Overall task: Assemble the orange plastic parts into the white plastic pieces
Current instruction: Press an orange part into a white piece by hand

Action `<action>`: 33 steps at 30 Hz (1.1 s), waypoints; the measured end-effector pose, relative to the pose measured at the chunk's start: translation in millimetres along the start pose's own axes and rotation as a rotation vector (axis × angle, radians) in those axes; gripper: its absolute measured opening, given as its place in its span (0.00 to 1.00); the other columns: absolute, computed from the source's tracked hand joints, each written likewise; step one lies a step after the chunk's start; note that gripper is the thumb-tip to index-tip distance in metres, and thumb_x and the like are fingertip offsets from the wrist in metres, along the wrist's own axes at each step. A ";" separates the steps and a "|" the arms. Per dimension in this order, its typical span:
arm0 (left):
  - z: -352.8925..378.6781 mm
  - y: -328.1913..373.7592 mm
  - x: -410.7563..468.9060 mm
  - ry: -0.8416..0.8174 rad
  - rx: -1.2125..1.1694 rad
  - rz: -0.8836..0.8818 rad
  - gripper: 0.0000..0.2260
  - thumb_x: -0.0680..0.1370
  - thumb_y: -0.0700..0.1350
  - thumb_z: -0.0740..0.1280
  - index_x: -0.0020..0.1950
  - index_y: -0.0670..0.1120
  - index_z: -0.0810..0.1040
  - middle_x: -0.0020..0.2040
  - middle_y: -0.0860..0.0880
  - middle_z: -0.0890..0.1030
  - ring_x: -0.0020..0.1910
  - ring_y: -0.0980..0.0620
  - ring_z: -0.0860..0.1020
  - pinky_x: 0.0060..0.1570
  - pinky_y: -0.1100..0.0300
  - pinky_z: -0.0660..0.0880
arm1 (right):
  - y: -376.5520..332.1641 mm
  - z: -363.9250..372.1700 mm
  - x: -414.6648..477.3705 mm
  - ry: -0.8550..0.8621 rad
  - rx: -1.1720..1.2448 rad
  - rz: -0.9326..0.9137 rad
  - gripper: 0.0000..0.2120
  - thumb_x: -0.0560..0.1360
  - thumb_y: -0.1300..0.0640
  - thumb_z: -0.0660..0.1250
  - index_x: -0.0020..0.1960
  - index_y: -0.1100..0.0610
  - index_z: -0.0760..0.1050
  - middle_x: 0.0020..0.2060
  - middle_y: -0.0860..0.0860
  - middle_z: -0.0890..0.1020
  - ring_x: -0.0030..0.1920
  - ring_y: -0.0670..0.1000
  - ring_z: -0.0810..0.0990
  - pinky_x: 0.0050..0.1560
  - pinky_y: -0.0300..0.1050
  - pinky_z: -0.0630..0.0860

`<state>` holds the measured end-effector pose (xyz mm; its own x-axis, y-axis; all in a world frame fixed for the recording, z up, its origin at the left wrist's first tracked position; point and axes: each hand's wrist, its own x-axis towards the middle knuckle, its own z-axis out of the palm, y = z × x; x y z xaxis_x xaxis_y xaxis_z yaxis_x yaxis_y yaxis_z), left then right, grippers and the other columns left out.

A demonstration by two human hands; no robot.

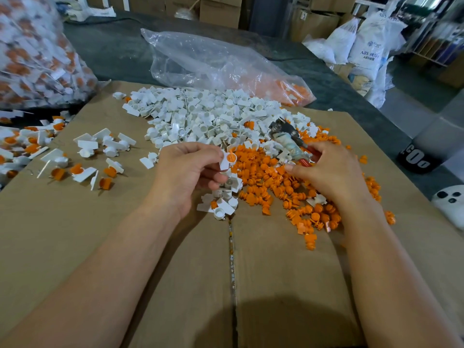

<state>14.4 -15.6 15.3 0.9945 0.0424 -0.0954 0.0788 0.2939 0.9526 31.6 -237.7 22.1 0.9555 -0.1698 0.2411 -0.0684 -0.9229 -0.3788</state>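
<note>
While the left grip (185,172) pinches a white piece (224,161), the right grip (329,169) clasps a half-hidden tool (286,141).

Soft, even light, probably from overhead, keeps the cardboard worktop (62,209) bright; a rounded dark shadow lies at its near edge. The white plastic pieces (200,114) look washed out, the clear plastic bag (213,61) glints, the filled bag (32,54) at far left is blurred, and the frame's edges bow.

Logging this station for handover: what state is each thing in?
Left hand: pinches a white plastic piece, orange plastic part seated in it.
Right hand: grips the red-handled metal tool.
Clear plastic bag: slumped, few orange parts inside.
White pieces pile: loose, unassembled.
Orange parts pile: loose.
Assembled pieces, left: set aside.
</note>
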 end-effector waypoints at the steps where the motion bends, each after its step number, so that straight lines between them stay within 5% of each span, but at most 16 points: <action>1: 0.0 0.1 -0.2 0.001 0.001 -0.001 0.07 0.71 0.32 0.68 0.33 0.40 0.78 0.26 0.45 0.78 0.20 0.52 0.75 0.19 0.66 0.69 | 1.2 0.4 0.6 -0.012 -0.008 0.008 0.35 0.65 0.41 0.72 0.66 0.57 0.69 0.62 0.53 0.75 0.61 0.54 0.73 0.53 0.45 0.67; 25: 2.1 -2.7 -6.3 -0.084 0.166 0.182 0.09 0.70 0.33 0.70 0.35 0.45 0.83 0.25 0.50 0.79 0.23 0.55 0.75 0.23 0.67 0.70 | 11.9 10.4 9.5 -0.174 -0.102 0.059 0.41 0.64 0.37 0.70 0.69 0.58 0.66 0.64 0.57 0.72 0.64 0.57 0.69 0.61 0.51 0.66; 33: 0.6 0.6 -3.6 -0.126 0.059 -0.028 0.08 0.73 0.32 0.65 0.39 0.41 0.81 0.23 0.50 0.76 0.21 0.56 0.73 0.21 0.68 0.70 | 12.0 11.9 9.1 -0.173 -0.079 0.071 0.41 0.63 0.35 0.69 0.69 0.57 0.65 0.64 0.58 0.69 0.66 0.57 0.65 0.62 0.52 0.64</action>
<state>11.0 -16.2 16.4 0.9923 -0.0863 -0.0884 0.1066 0.2362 0.9658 42.9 -246.3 9.1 0.9822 -0.1793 0.0567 -0.1526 -0.9361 -0.3168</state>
